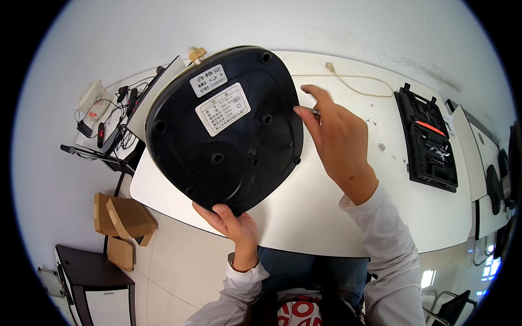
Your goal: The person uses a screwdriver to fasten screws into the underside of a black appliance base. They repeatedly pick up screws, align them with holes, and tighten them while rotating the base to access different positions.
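A black, rounded appliance base (206, 163), which looks like the underside of a desk fan, is tipped up with its bottom facing me. Two white labels (223, 108) are stuck on it, and several round holes run around its rim and middle. My left hand (234, 225) grips its lower edge, with the thumb on the black face and the fingers behind. Just off its right edge, my right hand (340, 136) pinches a small dark metal piece (316, 112) between thumb and fingers. The index finger is raised, and most of the piece is hidden.
An open black tool case (429, 141) lies on the white table (337, 217) at right. A pale cord with a plug (330, 67) lies at the back. Small grey bits (382, 146) are scattered near the right hand. Left are tangled black cables (122, 114) and cardboard boxes (122, 217).
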`<action>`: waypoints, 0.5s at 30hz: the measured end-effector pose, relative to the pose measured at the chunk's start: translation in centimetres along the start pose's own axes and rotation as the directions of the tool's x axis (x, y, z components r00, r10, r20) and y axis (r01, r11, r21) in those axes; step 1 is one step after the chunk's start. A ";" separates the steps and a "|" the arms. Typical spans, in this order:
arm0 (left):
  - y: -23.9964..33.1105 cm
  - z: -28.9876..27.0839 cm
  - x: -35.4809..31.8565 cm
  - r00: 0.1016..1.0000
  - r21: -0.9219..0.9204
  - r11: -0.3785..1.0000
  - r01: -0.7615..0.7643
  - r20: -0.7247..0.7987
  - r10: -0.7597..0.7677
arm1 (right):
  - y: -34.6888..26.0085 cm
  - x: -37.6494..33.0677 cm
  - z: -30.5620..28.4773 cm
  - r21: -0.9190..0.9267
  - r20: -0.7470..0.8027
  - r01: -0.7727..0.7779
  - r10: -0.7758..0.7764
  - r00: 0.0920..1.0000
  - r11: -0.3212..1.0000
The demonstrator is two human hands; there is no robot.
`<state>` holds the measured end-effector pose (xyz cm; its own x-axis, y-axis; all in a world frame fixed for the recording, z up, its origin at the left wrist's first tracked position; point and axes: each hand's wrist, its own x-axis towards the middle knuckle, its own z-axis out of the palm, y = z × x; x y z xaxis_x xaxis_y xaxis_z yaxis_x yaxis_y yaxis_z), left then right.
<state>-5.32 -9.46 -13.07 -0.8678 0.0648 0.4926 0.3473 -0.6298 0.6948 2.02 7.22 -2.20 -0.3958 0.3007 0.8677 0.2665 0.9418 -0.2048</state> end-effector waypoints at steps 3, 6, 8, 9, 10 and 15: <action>0.5 0.3 0.1 1.000 -0.004 1.000 0.012 -0.014 -0.012 | -0.4 -0.2 -0.2 0.095 0.069 -0.097 0.090 0.994 0.991; 0.5 0.4 0.0 0.999 0.021 1.000 0.007 -0.049 -0.006 | 0.2 -0.7 0.2 0.201 0.029 -0.026 0.020 0.999 0.979; 0.4 0.4 -0.1 0.998 0.040 0.999 0.011 -0.063 -0.008 | 0.6 -1.1 0.4 0.252 -0.009 0.023 -0.022 1.000 0.968; 0.4 0.3 0.0 0.998 0.046 0.999 0.017 -0.066 -0.014 | 0.5 -1.1 0.4 0.238 -0.011 0.037 -0.035 0.999 0.971; 0.4 0.2 0.0 0.997 0.053 0.998 0.024 -0.069 -0.020 | 0.3 -1.2 0.2 0.224 -0.013 0.050 -0.048 0.999 0.973; 0.2 -0.1 -0.1 0.996 0.045 0.999 0.026 -0.082 -0.023 | 0.0 -1.3 -0.8 0.091 -0.024 0.137 -0.135 0.991 0.986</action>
<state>-5.21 -9.71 -13.01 -0.9016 0.0157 0.4324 0.3400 -0.5922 0.7306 3.22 6.73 -2.99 -0.4070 0.1671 0.8980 0.1293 0.9838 -0.1245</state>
